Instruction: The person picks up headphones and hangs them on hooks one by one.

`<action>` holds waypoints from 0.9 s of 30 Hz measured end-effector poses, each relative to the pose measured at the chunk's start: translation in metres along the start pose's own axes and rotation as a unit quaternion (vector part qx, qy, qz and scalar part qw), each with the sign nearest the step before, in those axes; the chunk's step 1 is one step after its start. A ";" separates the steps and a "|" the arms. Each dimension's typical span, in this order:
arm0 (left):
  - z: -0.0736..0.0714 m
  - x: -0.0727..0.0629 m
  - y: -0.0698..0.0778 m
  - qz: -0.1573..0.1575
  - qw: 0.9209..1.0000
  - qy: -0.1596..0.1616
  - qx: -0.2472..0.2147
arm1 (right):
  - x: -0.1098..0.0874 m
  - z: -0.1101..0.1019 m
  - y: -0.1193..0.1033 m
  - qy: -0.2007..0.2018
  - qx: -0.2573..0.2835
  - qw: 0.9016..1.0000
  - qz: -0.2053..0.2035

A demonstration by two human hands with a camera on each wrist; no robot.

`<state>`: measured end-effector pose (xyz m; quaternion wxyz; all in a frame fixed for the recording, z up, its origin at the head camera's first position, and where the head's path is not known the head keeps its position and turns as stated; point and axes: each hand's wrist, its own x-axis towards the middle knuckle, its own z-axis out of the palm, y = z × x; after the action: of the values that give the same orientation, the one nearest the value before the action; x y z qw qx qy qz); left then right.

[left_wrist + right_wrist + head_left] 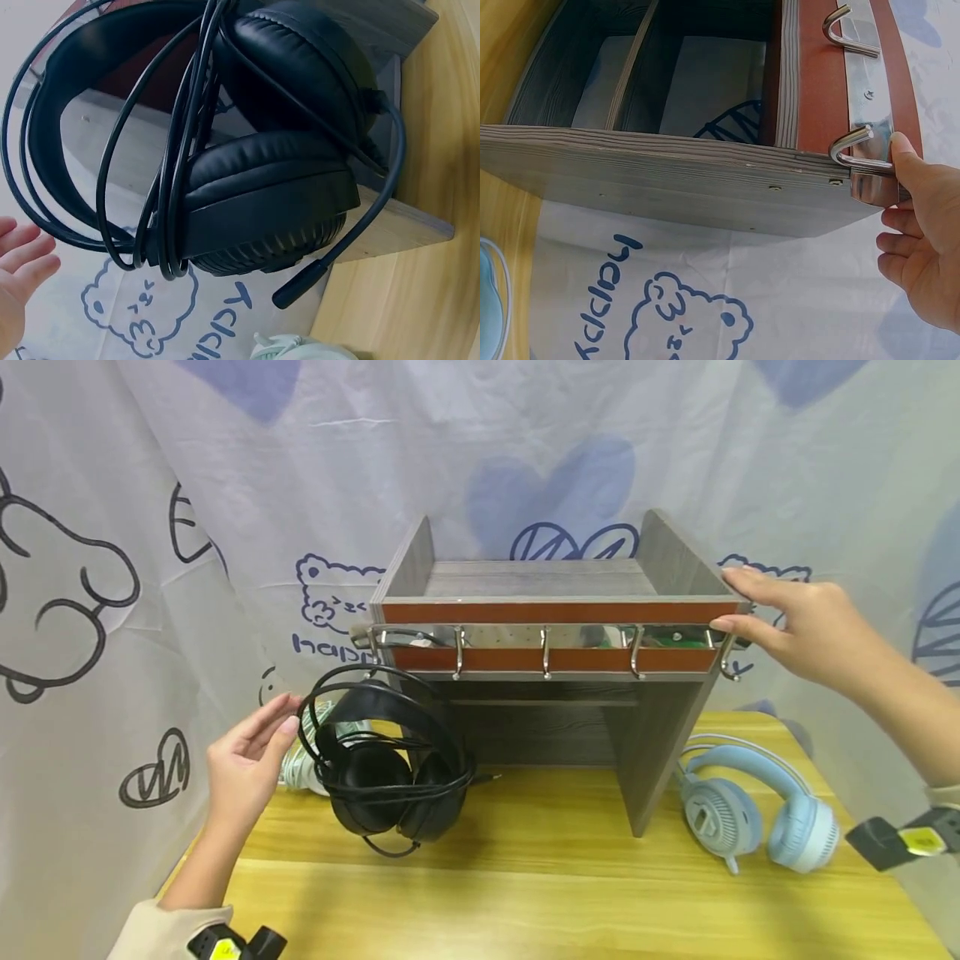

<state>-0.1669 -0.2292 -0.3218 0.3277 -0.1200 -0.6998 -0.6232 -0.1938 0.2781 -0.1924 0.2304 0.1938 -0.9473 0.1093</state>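
A black over-ear headset (367, 781) with a bundled cable and a boom microphone (300, 283) hangs at the left end of a hook rail (510, 636). My left hand (251, 760) is beside its cable loops, fingers loosely bent with nothing between them; in the left wrist view a gap shows between fingertips and headset. The metal rail runs along the orange-brown front of a grey wooden shelf (667, 710). At the shelf's upper right corner my right hand (810, 627) grips it, thumb on the rail's end beside the last hook (853, 146).
A light blue headset (723, 818) lies on the wooden table (525, 902) to the right of the shelf. Behind the black headset sits a pale green headset with a coiled cable (300, 768). A printed white curtain (480, 443) closes off the back and sides.
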 end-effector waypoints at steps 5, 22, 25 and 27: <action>-0.006 0.008 -0.008 -0.040 0.997 0.056 -0.022 | -0.001 0.000 0.000 0.003 -0.011 1.000 -0.003; -0.037 0.007 -0.067 -0.243 0.945 0.184 -0.119 | -0.002 -0.001 -0.001 0.006 -0.026 1.000 -0.001; -0.043 0.005 -0.079 -0.275 0.933 0.201 -0.114 | -0.001 0.000 -0.002 0.005 -0.021 1.000 -0.002; -0.047 0.003 -0.088 -0.298 0.926 0.208 -0.106 | -0.001 0.001 -0.002 0.005 -0.016 1.000 -0.001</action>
<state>-0.2054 -0.2918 -0.3893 0.2508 0.1922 -0.5495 -0.7734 -0.1924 0.2760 -0.1929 0.2382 0.1909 -0.9476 0.0945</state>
